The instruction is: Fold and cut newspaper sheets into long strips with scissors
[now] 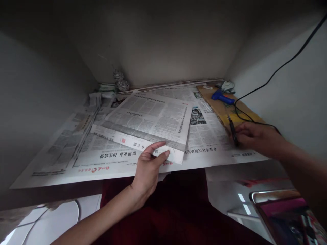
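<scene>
At the tabletop's (71,191) front edge, the left hand (150,163) pinches the sheet (153,119) near its right corner; squeezing could crease it. Toward the right edge, the right hand's (251,136) fingers grip a dark tool (233,131). Beyond, the cord (267,83), if snagged, could drag the glue gun (222,98).

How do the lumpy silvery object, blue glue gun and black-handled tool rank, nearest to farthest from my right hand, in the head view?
From your right hand:
1. Black-handled tool, in its grip.
2. Blue glue gun, farther back on the brown board.
3. Lumpy silvery object, back left.
</scene>
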A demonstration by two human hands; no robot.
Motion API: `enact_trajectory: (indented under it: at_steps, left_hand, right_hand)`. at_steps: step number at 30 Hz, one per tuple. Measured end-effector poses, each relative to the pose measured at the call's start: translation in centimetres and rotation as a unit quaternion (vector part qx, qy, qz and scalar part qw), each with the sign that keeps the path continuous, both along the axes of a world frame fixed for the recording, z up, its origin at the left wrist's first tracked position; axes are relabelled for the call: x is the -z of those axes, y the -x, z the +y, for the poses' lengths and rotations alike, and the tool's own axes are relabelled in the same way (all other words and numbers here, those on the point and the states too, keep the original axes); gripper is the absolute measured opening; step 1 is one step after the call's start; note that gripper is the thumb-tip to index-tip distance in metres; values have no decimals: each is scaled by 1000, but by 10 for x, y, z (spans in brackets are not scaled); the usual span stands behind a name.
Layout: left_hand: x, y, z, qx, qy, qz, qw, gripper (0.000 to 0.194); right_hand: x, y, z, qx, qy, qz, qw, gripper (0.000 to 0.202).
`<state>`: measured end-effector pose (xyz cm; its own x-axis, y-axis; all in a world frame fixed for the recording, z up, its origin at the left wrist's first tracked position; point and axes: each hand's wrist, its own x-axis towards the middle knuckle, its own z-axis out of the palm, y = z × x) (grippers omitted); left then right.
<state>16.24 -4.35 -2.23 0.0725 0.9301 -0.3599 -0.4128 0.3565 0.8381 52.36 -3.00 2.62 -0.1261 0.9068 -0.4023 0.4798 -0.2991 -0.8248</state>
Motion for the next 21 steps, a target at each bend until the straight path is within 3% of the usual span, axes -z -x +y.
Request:
enact_trajectory:
  at_steps: [2,7,9,13,17,21]
  left_hand:
    - [0,-1,0,6,5,6,1000,37]
    - [-3,-3,0,15,23,5,1000,40]
    - [-3,-5,-2,12,21,3,1000,46]
    - [1,-7,-5,6,10,28,1000,52]
    - [2,-6,-7,14,2,54,998,50]
    - [-1,-5,-9,40,-9,69,997,52]
  right_hand:
    - [0,31,-19,69,-29,23,997,40]
    - [11,92,-59,-73,156,133,976,42]
    - [16,100,-65,-99,186,147,966,48]
    - [19,102,-68,-131,163,159,965,53]
    - [11,106,-60,-156,178,149,960,55]
    - [-2,116,-45,-137,177,126,967,58]
